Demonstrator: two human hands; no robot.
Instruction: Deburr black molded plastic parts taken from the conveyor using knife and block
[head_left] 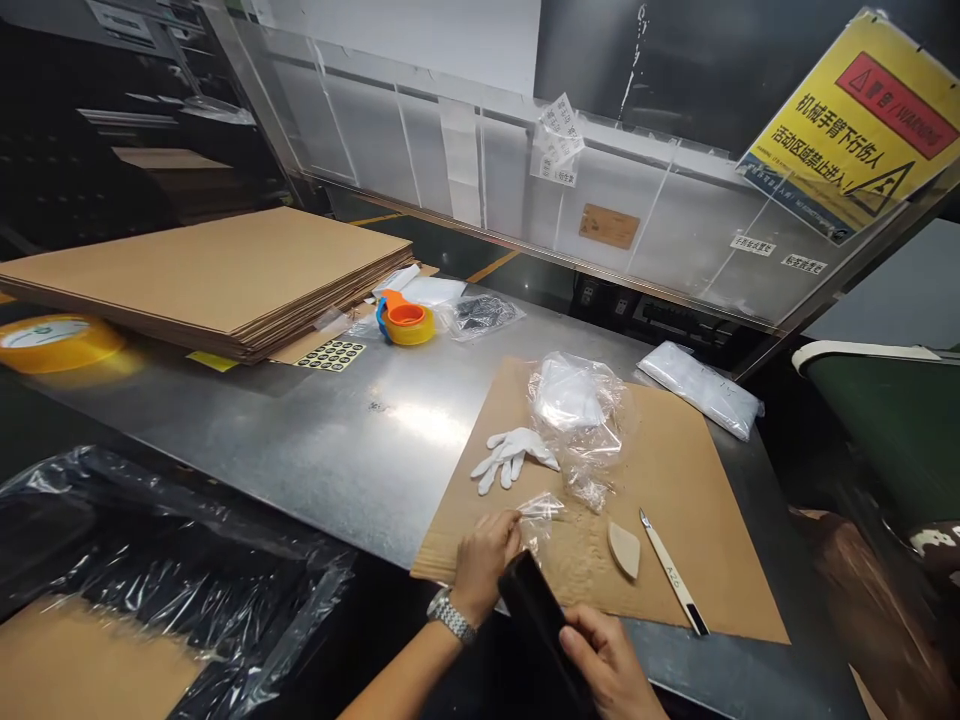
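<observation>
My left hand [486, 565], with a metal watch on its wrist, is closed on the edge of a small clear plastic bag [541, 515] over the cardboard sheet [720, 540]. In my right hand [609, 655] is a long, black rectangular object [536, 605], tilted, its upper end close to my left fingers; its exact kind does not show. A white glove [514, 458] lies beyond my left hand, beside a crumpled clear bag [574, 400] with white material inside. To the right rest a beige curved piece [624, 552] and a white-handled craft knife [670, 570].
Stacked cardboard sheets [225, 260] cover the table's far left, near a yellow tape roll [56, 342]. An orange tape dispenser [405, 318] and a sticker sheet [331, 355] lie mid-table. Packaged white bags [701, 388] sit at right. A transparent panel [495, 190] stands behind.
</observation>
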